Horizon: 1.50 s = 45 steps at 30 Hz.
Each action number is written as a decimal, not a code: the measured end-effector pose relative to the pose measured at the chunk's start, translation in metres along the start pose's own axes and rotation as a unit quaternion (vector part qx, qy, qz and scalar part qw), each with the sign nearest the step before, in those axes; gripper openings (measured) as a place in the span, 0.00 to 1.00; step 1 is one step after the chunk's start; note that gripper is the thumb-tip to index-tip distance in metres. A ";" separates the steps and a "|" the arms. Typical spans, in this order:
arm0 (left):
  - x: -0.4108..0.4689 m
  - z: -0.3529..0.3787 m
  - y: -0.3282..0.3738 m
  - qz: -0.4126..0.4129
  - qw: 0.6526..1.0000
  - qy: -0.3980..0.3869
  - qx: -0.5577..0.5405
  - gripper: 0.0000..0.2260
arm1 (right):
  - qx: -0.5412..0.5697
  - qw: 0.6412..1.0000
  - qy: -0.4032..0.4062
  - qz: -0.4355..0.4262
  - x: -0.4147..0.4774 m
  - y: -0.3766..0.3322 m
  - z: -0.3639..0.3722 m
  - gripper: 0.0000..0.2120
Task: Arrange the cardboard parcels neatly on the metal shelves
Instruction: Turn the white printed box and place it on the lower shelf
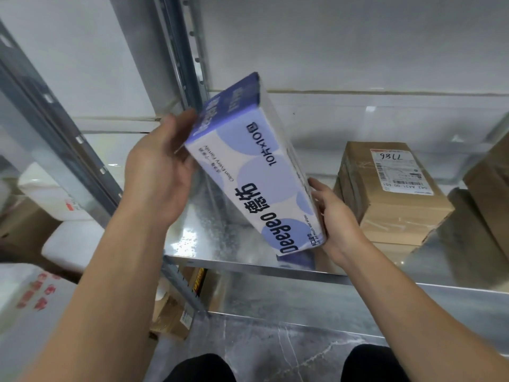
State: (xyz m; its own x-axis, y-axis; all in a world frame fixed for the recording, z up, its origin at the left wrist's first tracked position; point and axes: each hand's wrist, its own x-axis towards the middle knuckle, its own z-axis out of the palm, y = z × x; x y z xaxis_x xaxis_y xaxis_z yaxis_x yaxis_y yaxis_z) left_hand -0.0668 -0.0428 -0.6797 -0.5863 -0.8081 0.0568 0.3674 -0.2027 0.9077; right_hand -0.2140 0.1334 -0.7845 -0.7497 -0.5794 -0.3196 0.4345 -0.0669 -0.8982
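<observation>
as left hand [157, 172] and right hand [334, 216] hold box [256, 175] | tilted over shelf [198, 232]

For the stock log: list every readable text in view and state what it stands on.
"Deeyeo 德佑": purple-and-white box, top face.
"Clean Every Family": same face.
"10片x10包": same face.
Box's side print: too small.
"7786", handwritten: shipping label on the brown parcel.
Label's barcode and fine print: too small.
Red print on the white sacks: blurred.
Yellow strip on the lower carton: blurred.
</observation>
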 end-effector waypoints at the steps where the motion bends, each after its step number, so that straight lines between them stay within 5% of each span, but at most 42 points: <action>1: -0.001 0.003 -0.001 0.005 1.000 -0.002 -0.012 0.15 | -0.009 1.000 -0.007 0.012 -0.001 0.001 0.002 0.13; 4: -0.001 0.011 -0.009 0.029 0.999 -0.022 -0.013 0.13 | -0.004 0.997 -0.040 0.065 -0.003 0.004 0.007 0.21; 8: -0.006 0.017 -0.029 0.007 0.995 -0.093 0.029 0.23 | -0.007 0.997 -0.049 0.060 -0.001 0.013 0.020 0.27; 13: -0.025 0.032 -0.042 -0.060 0.991 -0.117 0.012 0.21 | 0.020 0.997 -0.062 0.051 -0.001 0.025 0.030 0.25; 30: -0.029 0.043 -0.045 -0.074 0.986 -0.146 0.012 0.22 | 0.028 0.998 -0.035 0.037 -0.015 0.020 0.038 0.23; 36: -0.019 0.036 -0.043 -0.089 0.989 -0.117 0.033 0.17 | -0.136 0.989 -0.059 0.004 -0.019 -0.005 0.033 0.28; 38: -0.016 0.032 -0.042 -0.086 0.989 -0.114 0.050 0.15 | -0.190 0.978 -0.077 -0.027 -0.016 -0.011 0.026 0.21; 45: -0.020 0.026 -0.040 -0.086 0.979 -0.162 0.086 0.14 | -0.202 0.973 -0.091 -0.068 -0.010 -0.010 0.021 0.14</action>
State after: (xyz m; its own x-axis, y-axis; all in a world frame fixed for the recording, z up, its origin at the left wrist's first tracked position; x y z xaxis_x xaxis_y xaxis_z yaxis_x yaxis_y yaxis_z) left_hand -0.0882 -0.0041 -0.7061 -0.8373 -0.5467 0.0003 0.1320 -0.2017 0.9705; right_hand -0.2005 0.1231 -0.7658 -0.6703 -0.7237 -0.1641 0.0780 0.1511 -0.9854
